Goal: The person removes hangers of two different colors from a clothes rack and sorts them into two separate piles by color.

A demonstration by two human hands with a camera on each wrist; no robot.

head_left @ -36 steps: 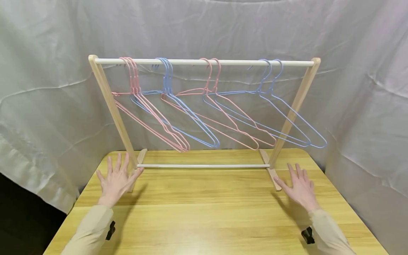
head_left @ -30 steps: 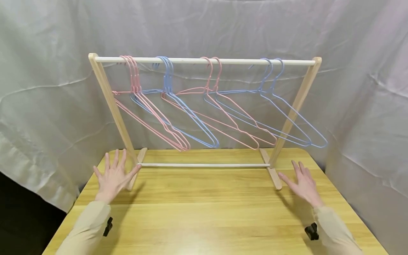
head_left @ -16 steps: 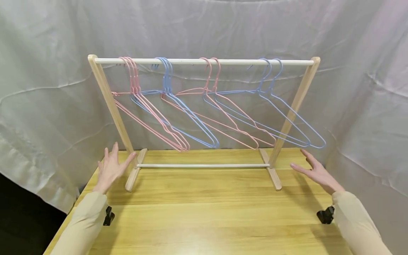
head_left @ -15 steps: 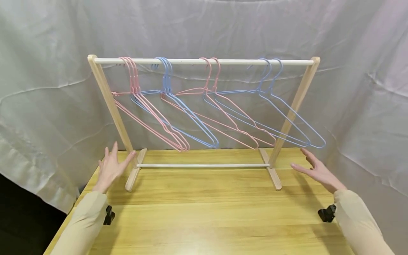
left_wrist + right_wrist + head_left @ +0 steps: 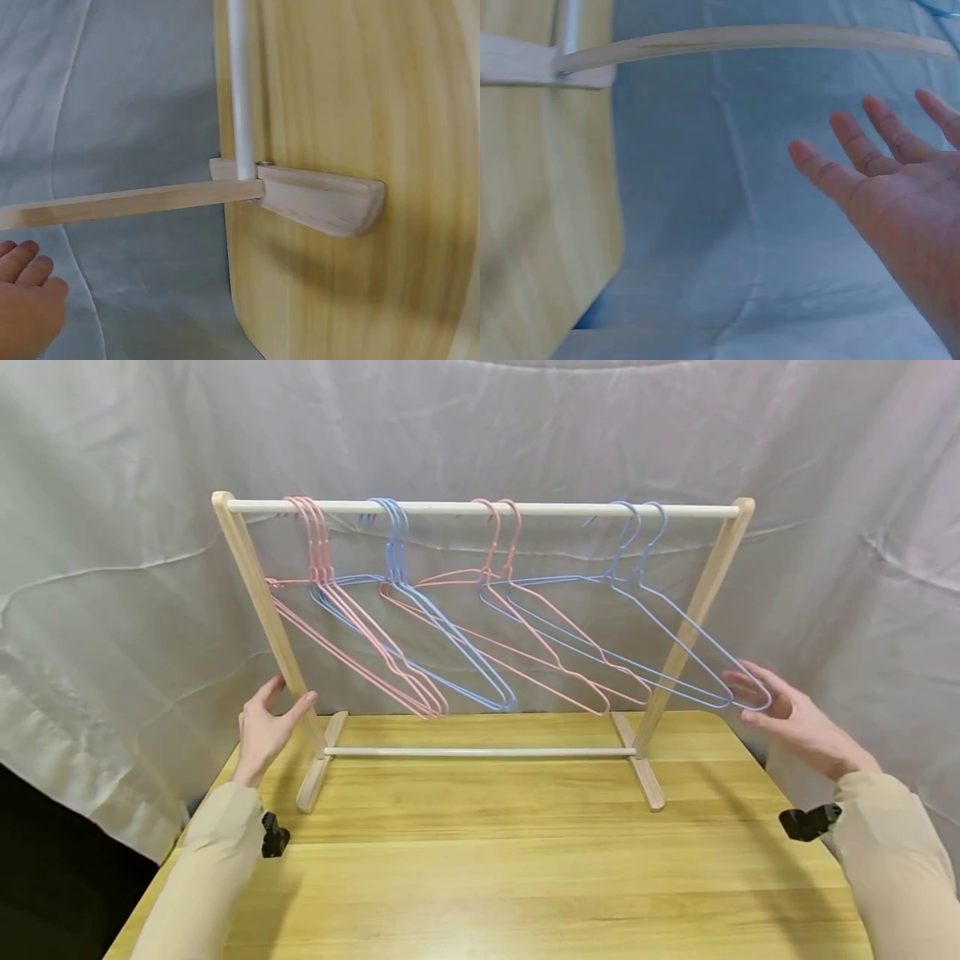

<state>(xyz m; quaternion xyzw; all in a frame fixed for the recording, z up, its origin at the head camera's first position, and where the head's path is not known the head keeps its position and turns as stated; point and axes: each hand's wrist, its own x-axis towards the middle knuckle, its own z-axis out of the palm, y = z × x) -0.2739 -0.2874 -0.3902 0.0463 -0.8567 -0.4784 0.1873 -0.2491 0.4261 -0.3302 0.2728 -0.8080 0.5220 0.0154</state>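
Note:
A tabletop garment rack has a white top rail [image 5: 555, 510] between two wooden posts. Two bunched groups hang at left, pink hangers [image 5: 321, 568] then blue hangers [image 5: 396, 560]. Rightward, two pink and two blue ones are spaced wider. My left hand [image 5: 262, 731] is beside the left post [image 5: 258, 585], thumb overlapping it in the head view. The left wrist view shows its bent fingers [image 5: 31, 270] apart from the wood. Beyond the right post [image 5: 708, 577], my right hand [image 5: 806, 727] has fingers spread around the outermost blue hanger's [image 5: 731, 653] lower corner, partly behind the wire.
The rack's feet [image 5: 647, 783] stand on a wooden table [image 5: 480, 860], joined by a low white crossbar [image 5: 480, 752]. Grey curtain [image 5: 480, 435] encloses the back and sides. Each wrist carries a small black camera mount [image 5: 810, 822].
My right hand has risen and moved outward to the outermost blue hanger's corner. My left hand has risen slightly along the left post, its fingers drawing closer together. The hangers stay in place.

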